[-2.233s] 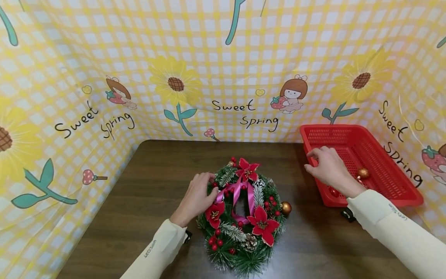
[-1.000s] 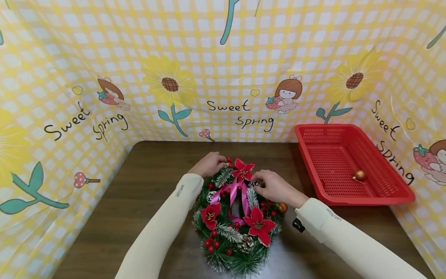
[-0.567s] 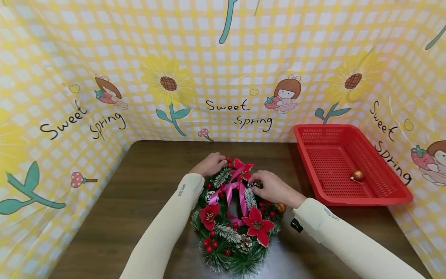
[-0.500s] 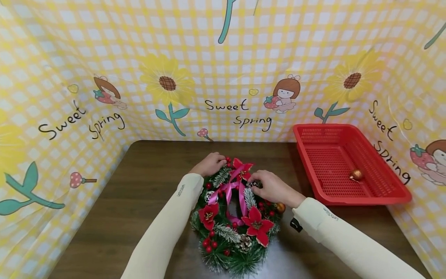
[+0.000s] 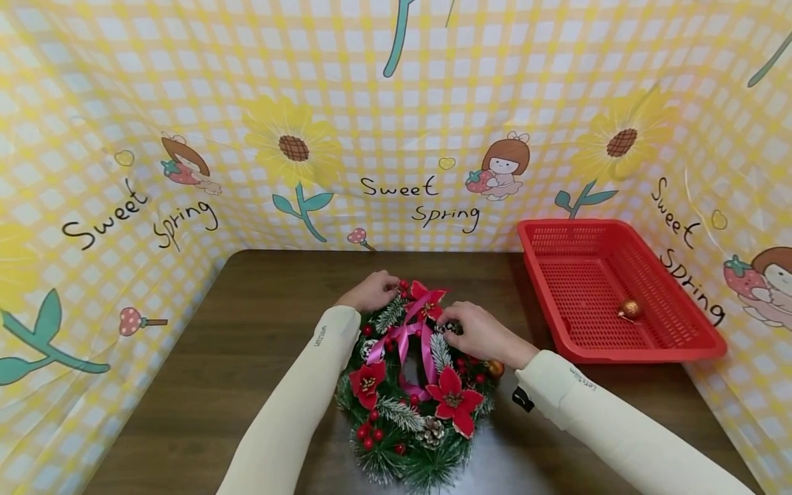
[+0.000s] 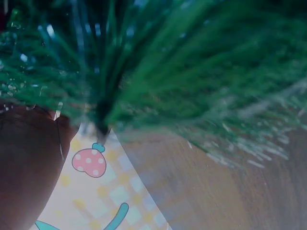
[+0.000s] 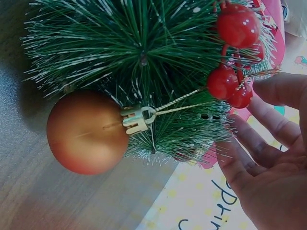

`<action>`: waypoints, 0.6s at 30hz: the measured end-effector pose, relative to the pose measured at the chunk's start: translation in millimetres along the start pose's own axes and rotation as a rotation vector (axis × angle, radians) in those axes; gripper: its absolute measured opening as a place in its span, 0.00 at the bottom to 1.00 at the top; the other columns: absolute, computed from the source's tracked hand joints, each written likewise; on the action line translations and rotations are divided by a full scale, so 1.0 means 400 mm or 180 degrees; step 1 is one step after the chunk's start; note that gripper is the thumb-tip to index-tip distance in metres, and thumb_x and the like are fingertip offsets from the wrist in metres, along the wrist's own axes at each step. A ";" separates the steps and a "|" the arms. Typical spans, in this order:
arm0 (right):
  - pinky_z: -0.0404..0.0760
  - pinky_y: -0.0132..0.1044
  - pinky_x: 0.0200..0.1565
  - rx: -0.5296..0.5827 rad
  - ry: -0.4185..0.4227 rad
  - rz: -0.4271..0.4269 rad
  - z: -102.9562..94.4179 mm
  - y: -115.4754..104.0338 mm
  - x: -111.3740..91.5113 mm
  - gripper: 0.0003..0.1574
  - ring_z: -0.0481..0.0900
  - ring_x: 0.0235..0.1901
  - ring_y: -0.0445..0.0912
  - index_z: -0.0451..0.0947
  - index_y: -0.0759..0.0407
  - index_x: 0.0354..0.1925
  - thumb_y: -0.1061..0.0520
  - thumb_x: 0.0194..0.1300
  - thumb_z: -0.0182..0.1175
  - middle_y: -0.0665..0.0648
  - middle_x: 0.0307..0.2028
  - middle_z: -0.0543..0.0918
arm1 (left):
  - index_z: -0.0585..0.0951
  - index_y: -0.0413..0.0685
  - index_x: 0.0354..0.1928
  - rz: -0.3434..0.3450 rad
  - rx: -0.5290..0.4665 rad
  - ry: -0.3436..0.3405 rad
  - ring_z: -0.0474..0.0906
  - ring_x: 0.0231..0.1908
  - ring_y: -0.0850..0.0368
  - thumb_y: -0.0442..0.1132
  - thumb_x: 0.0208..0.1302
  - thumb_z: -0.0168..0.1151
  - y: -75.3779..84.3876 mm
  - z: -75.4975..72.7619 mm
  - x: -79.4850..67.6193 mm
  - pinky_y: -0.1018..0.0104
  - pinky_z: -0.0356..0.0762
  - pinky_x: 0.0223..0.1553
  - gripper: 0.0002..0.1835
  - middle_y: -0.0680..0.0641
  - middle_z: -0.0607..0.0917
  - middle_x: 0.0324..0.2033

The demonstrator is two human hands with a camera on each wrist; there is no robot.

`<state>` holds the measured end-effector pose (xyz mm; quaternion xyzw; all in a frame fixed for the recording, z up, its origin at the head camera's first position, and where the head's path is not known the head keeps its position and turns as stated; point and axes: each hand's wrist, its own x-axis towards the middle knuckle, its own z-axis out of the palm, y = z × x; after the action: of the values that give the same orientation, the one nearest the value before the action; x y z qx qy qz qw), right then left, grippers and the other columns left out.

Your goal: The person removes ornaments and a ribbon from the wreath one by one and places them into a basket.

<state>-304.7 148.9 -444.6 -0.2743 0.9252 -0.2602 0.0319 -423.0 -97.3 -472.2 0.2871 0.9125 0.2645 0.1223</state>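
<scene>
A round green Christmas wreath (image 5: 427,454) lies on the table. Red poinsettias (image 5: 456,401), red berries and a frosted pine cone (image 5: 432,432) trim it, with a pink ribbon (image 5: 428,350) at its middle. My left hand (image 5: 371,292) grips the upper left rim, fingertips beside the top berries. On the upper right, my right hand (image 5: 482,333) has its thumb and fingers curled at the rim around a dark pine cone. In the right wrist view a gold bauble (image 7: 88,132) hangs by a gold cord next to red berries (image 7: 237,26). Green needles mostly hide the left hand in its wrist view.
A red plastic basket (image 5: 619,354) stands at the table's back right, holding a gold bauble (image 5: 629,308). Brown wooden table top (image 5: 272,302) stretches left of the wreath. A yellow checked cloth (image 5: 396,103) encloses the back and sides.
My right hand has come from over the basket to the wreath's upper right. My left hand has slid up the rim. A ribbon strand now crosses the top poinsettia; the view has drifted slightly.
</scene>
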 end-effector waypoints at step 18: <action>0.73 0.47 0.50 -0.0050 0.0004 -0.0024 0.002 0.000 0.000 0.13 0.74 0.47 0.49 0.81 0.57 0.45 0.57 0.60 0.63 0.52 0.44 0.79 | 0.81 0.47 0.43 -0.0090 0.0100 0.0007 0.65 0.39 0.52 0.37 0.70 0.50 0.022 0.000 -0.009 0.59 0.66 0.40 0.10 0.46 0.71 0.38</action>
<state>-304.7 148.5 -445.2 -0.2778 0.9262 -0.2532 0.0283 -416.1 -93.2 -467.1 0.2758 0.9207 0.2487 0.1204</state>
